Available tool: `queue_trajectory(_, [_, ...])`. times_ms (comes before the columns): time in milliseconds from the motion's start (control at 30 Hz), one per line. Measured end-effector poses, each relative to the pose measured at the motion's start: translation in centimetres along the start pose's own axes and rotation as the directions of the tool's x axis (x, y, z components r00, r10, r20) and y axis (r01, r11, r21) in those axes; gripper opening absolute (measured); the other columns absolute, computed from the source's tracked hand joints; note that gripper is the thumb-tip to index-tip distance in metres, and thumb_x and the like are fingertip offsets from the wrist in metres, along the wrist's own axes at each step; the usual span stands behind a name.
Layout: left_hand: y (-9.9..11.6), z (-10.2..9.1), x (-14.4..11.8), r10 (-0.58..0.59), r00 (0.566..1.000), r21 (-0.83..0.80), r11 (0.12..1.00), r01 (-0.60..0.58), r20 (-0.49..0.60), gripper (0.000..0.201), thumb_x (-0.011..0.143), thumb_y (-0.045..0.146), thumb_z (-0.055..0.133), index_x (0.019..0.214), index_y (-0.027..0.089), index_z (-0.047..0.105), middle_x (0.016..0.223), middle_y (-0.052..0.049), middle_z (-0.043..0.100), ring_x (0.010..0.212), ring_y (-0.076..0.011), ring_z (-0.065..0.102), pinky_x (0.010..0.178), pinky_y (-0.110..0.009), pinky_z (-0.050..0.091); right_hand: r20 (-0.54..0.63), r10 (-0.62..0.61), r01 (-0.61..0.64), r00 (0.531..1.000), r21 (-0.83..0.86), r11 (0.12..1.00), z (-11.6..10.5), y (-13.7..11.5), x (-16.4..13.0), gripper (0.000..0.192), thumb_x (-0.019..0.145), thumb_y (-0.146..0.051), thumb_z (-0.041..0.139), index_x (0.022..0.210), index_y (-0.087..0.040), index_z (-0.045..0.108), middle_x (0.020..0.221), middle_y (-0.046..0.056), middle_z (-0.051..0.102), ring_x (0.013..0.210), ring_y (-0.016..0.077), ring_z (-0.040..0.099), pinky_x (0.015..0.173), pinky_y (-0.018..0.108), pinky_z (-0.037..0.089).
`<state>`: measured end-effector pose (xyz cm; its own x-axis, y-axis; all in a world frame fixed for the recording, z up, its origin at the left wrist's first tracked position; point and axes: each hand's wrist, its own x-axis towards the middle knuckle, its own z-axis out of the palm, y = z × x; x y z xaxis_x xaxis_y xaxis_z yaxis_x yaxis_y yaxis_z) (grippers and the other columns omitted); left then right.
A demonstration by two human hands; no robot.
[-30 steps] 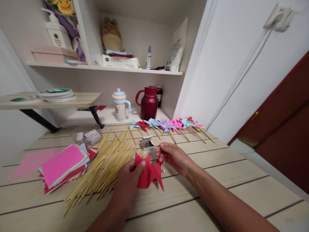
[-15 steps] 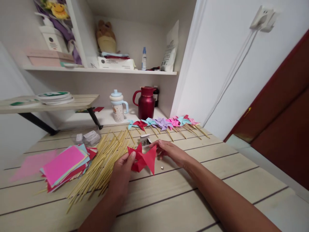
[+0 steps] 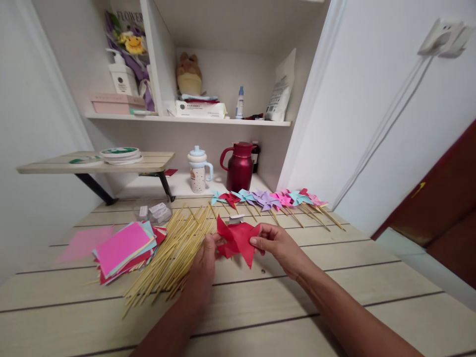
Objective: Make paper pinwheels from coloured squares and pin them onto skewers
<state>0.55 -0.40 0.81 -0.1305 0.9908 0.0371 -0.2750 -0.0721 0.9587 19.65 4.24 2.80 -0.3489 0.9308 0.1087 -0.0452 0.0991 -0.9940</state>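
Between my hands is a red paper pinwheel (image 3: 240, 238) with pointed, folded blades and no stick visible on it. My left hand (image 3: 208, 255) pinches its left side between thumb and fingers. On the other side, my right hand (image 3: 273, 243) grips the right blade. Behind the pinwheel, a small white box (image 3: 236, 217) is mostly hidden. A tiny metal piece (image 3: 263, 271) lies on the table below my right hand. Thin wooden sticks (image 3: 171, 258) lie in a loose pile beside my left hand.
Finished pinwheels on sticks (image 3: 266, 199) lie in a row along the back. Left are a stack of coloured paper (image 3: 124, 248) and clear plastic boxes (image 3: 154, 212). A cup (image 3: 198, 171), a red jug (image 3: 240, 166) and a low raised shelf (image 3: 92, 163) stand behind.
My right hand has come from beside the white box to take hold of the pinwheel's right blade. The pinwheel has turned slightly, and the camera view has shifted.
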Motion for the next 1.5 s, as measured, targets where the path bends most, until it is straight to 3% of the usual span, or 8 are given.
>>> queue_trajectory(100, [-0.1, 0.2, 0.3, -0.006, 0.993, 0.005, 1.000, 0.006, 0.121, 0.046, 0.078, 0.051, 0.068, 0.107, 0.015, 0.071, 0.104, -0.012, 0.075, 0.100, -0.0267, 0.067, 0.091, -0.037, 0.048, 0.016, 0.014, -0.014, 1.000, -0.006, 1.000, 0.0, 0.1, 0.0, 0.029, 0.069, -0.041, 0.080, 0.070, -0.017, 0.062, 0.059, -0.003, 0.059, 0.055, 0.0105, 0.047, 0.055, 0.024, 0.036])
queue_trajectory(200, [-0.4, 0.1, 0.5, -0.049, 0.996, -0.018, 0.999, 0.050, 0.074, 0.039, 0.068, 0.042, 0.080, 0.096, 0.015, 0.072, 0.089, -0.008, 0.077, 0.087, -0.0242, 0.069, 0.083, -0.033, 0.050, 0.048, 0.031, -0.031, 0.998, -0.008, 0.999, 0.2, 0.2, -0.1, 0.029, 0.068, -0.041, 0.080, 0.073, -0.017, 0.065, 0.060, -0.003, 0.059, 0.055, 0.0106, 0.048, 0.056, 0.024, 0.036])
queue_trajectory(767, [-0.3, 0.1, -0.1, -0.076, 0.996, -0.044, 0.996, 0.079, 0.047, 0.039, 0.074, 0.053, 0.071, 0.082, 0.015, 0.070, 0.075, -0.004, 0.073, 0.072, -0.0214, 0.067, 0.072, -0.032, 0.051, 0.026, -0.009, 0.008, 1.000, 0.027, 1.000, -0.3, 0.4, 0.2, 0.022, 0.071, -0.035, 0.078, 0.074, -0.016, 0.067, 0.062, -0.002, 0.062, 0.054, 0.0103, 0.050, 0.055, 0.024, 0.038])
queue_trajectory(933, [1.4, 0.1, -0.1, -0.028, 0.998, -0.187, 0.982, 0.017, -0.053, 0.032, 0.072, 0.044, 0.077, 0.086, 0.016, 0.071, 0.077, -0.002, 0.075, 0.070, -0.0171, 0.067, 0.068, -0.026, 0.051, -0.183, -0.034, 0.050, 0.982, 0.084, 0.995, -2.0, 1.1, 1.1, 0.033, 0.078, -0.044, 0.071, 0.097, -0.018, 0.068, 0.074, 0.001, 0.068, 0.056, 0.0102, 0.054, 0.051, 0.023, 0.039])
queue_trajectory(1100, [6.5, -0.5, -0.4, 0.005, 0.977, -0.387, 0.918, -0.089, -0.212, 0.012, 0.081, 0.026, 0.071, 0.087, 0.016, 0.069, 0.084, -0.003, 0.074, 0.069, -0.0114, 0.066, 0.065, -0.021, 0.053, -0.477, 0.001, 0.071, 0.879, 0.134, 0.988, -5.3, 2.8, 2.4, 0.038, 0.070, -0.046, 0.077, 0.092, -0.017, 0.068, 0.063, -0.003, 0.059, 0.049, 0.0077, 0.047, 0.042, 0.018, 0.033])
queue_trajectory(1200, [10.1, -3.5, 0.0, -0.074, 0.940, -0.365, 0.929, -0.056, -0.332, 0.008, 0.087, 0.014, 0.061, 0.081, 0.016, 0.066, 0.075, -0.002, 0.069, 0.054, -0.0086, 0.059, 0.048, -0.019, 0.048, -0.544, 0.040, 0.068, 0.838, 0.177, 0.982, -6.5, 3.4, 2.8, 0.032, 0.069, -0.040, 0.078, 0.091, -0.017, 0.070, 0.063, -0.002, 0.059, 0.049, 0.0075, 0.048, 0.039, 0.016, 0.034])
queue_trajectory(1333, [15.0, -11.7, 1.4, -0.072, 0.794, -0.224, 0.971, -0.083, -0.603, 0.016, 0.089, 0.006, 0.054, 0.078, 0.016, 0.062, 0.063, 0.003, 0.059, 0.047, -0.0058, 0.048, 0.045, -0.017, 0.044, -0.556, 0.079, 0.060, 0.827, 0.228, 0.972, -7.0, 3.7, 3.0, 0.019, 0.074, -0.029, 0.075, 0.089, -0.018, 0.072, 0.064, 0.000, 0.060, 0.049, 0.0078, 0.049, 0.037, 0.015, 0.037])
queue_trajectory(1500, [18.2, -22.9, 0.9, 0.052, 0.574, 0.001, 0.996, -0.089, -0.817, 0.036, 0.091, 0.034, 0.058, 0.123, 0.018, 0.057, 0.124, -0.009, 0.060, 0.103, -0.0230, 0.062, 0.085, -0.044, 0.054, -0.542, 0.117, 0.042, 0.832, 0.273, 0.961, -6.9, 3.9, 3.0, 0.008, 0.079, -0.021, 0.069, 0.087, -0.018, 0.072, 0.064, 0.000, 0.060, 0.048, 0.0071, 0.050, 0.037, 0.013, 0.041])
